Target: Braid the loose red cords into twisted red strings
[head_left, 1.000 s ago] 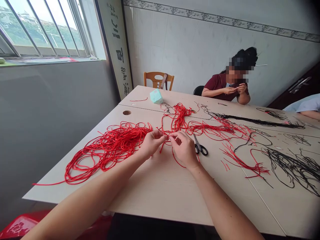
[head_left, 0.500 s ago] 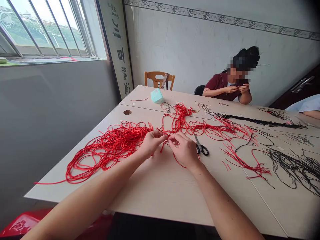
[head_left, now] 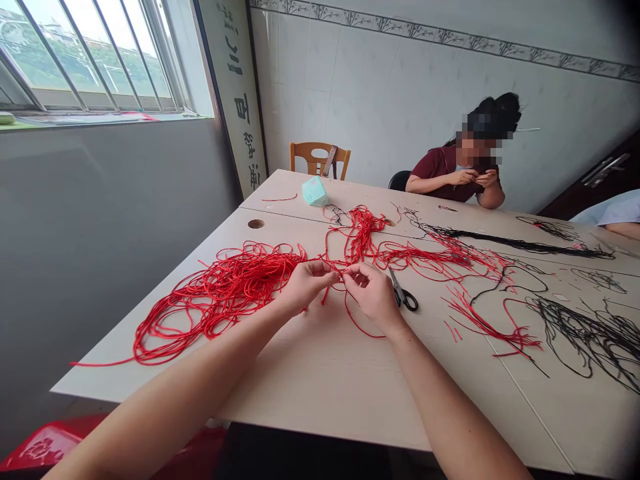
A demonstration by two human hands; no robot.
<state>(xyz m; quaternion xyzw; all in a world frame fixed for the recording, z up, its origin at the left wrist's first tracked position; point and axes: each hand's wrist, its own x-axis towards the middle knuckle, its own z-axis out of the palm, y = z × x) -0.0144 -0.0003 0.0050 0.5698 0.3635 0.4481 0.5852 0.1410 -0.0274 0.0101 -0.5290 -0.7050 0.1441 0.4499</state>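
Note:
My left hand [head_left: 311, 283] pinches a thin red cord [head_left: 361, 325] between thumb and fingertips. Close beside it, my right hand [head_left: 371, 293] grips the same cord, its thumb and forefinger pressed together. One strand hangs from between the hands and curves over the tabletop. To the left spreads a large loose coil of red cord [head_left: 225, 287], partly behind my left hand. A bundle of twisted red cords [head_left: 364, 233] lies just beyond my fingers. Black-handled scissors [head_left: 406, 297] rest right of my right hand, partly covered by it.
Red cords [head_left: 425, 255] and black cords [head_left: 530, 243] stretch across the table's right half, with a black tangle [head_left: 595, 330] nearer me. A mint-green box [head_left: 315, 191] stands at the back. Across the table sits a person in a maroon top [head_left: 435, 170]; another person's sleeve [head_left: 613, 210] shows at right.
My right hand has shifted slightly, and its fingers have drawn a little to the right. The strand below now shows as a wider curve. Both hands keep their pinch.

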